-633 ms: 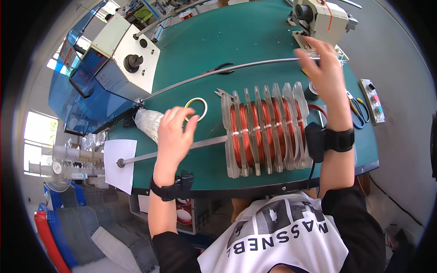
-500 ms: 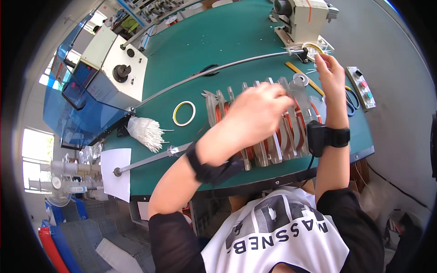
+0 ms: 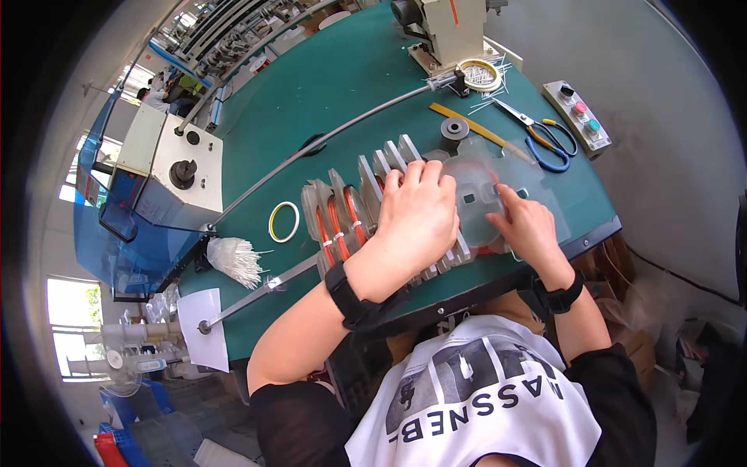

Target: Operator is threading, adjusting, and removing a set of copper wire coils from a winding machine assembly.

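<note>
A row of translucent plastic plates (image 3: 310, 204), with orange-red wire coils (image 3: 334, 218) between them, sits on a metal shaft along the table's front. My left hand (image 3: 420, 206) is closed over the plates at the right part of the row, fingers bent across their upper edges. At the right end, broad translucent plates (image 3: 469, 183) lie nearly flat, and a reddish coil shows through them. My right hand (image 3: 529, 226) rests there with thumb and index finger apart, near a small square hole. Its other fingers curl partly out of sight. A grey metal collar (image 3: 454, 131) stands just beyond.
Behind the plates lie a yellow strip (image 3: 467, 123), blue-handled scissors (image 3: 545, 144) and a tape roll (image 3: 480, 75) among white ties. A button box (image 3: 577, 117) sits at right. Left are a tape ring (image 3: 284, 222), bagged ties (image 3: 235, 261) and a winding machine (image 3: 175, 156). A long rod (image 3: 311, 145) crosses the table.
My right hand has come down and nearer, from the tape roll to the flat plates. The right-end plates have tipped from upright to nearly flat. The whole view has shifted.
</note>
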A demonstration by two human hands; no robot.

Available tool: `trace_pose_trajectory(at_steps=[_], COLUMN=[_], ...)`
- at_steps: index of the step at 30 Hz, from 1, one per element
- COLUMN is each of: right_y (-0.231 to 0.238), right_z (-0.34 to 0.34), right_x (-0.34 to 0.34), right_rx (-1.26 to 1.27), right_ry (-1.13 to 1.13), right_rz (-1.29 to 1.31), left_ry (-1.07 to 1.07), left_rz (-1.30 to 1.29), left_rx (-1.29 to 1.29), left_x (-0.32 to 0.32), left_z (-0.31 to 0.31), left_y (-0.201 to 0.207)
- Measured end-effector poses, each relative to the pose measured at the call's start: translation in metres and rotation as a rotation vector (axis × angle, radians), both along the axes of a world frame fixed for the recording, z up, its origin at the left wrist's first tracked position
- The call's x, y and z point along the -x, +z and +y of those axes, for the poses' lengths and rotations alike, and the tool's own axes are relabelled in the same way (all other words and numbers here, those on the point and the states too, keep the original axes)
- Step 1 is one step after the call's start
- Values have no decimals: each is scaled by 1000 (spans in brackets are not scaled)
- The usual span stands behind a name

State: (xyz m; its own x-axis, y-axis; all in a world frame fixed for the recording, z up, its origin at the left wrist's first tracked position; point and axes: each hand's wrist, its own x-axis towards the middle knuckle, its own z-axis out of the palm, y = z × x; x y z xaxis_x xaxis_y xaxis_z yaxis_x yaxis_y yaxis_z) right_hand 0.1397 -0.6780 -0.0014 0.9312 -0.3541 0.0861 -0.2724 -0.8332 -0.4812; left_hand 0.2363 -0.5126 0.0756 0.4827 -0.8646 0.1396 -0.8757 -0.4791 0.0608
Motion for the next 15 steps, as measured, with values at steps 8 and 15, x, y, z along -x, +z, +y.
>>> trace_pose_trajectory(at_steps=[8, 15], right_y=[2, -5], right_z=[24, -71], right_x=[-18, 90], right_rx=[-199, -895], right_ry=[27, -179], right_rz=[-388, -341], left_ry=[344, 401], left_rz=[-24, -16], left_rx=[83, 85], left_x=[19, 16], left_z=[7, 27], left_y=[-17, -12])
